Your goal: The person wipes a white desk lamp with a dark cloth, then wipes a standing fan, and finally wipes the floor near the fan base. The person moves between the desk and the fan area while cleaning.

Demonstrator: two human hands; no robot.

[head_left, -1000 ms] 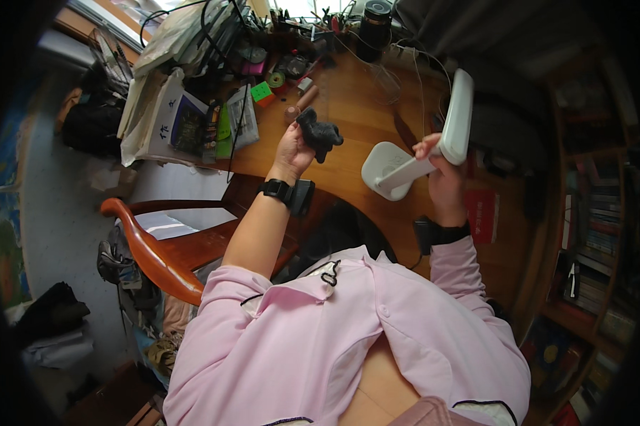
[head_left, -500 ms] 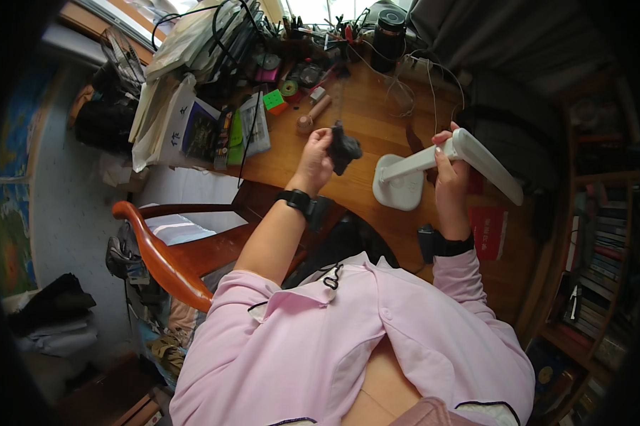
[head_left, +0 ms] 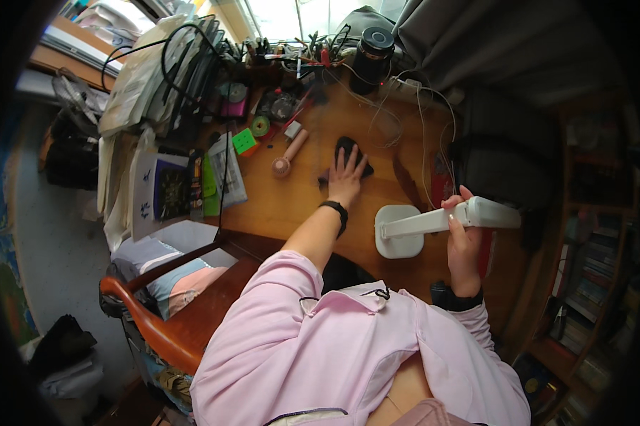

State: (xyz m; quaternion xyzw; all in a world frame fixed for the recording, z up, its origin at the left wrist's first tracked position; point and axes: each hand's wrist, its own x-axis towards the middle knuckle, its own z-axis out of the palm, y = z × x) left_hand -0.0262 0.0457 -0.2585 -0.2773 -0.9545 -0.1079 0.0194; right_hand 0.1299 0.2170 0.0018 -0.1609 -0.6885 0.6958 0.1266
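My left hand point(head_left: 345, 179) lies with fingers spread on a dark grey cloth point(head_left: 367, 170), which rests flat on the wooden desk. Part of the cloth is covered by the palm. At the upper end of a white desk lamp point(head_left: 434, 222), my right hand point(head_left: 464, 248) is closed around the joint between its stem and head. The lamp's square base stands toward the desk's front edge, and its stem slants to the right. A pink handheld fan-like stick with a round end point(head_left: 281, 166) lies left of the cloth.
A green and orange puzzle cube point(head_left: 245, 142) and a roll of tape point(head_left: 260, 126) sit left of the stick. Stacked papers point(head_left: 137, 85) rise at the far left. A black cylinder point(head_left: 374, 53) stands at the back, with loose white cables beside it. A wooden chair point(head_left: 149, 319) is at the lower left.
My left hand has gone from holding the bunched cloth in the air to pressing it flat on the desk with spread fingers. The right hand keeps hold of the lamp.
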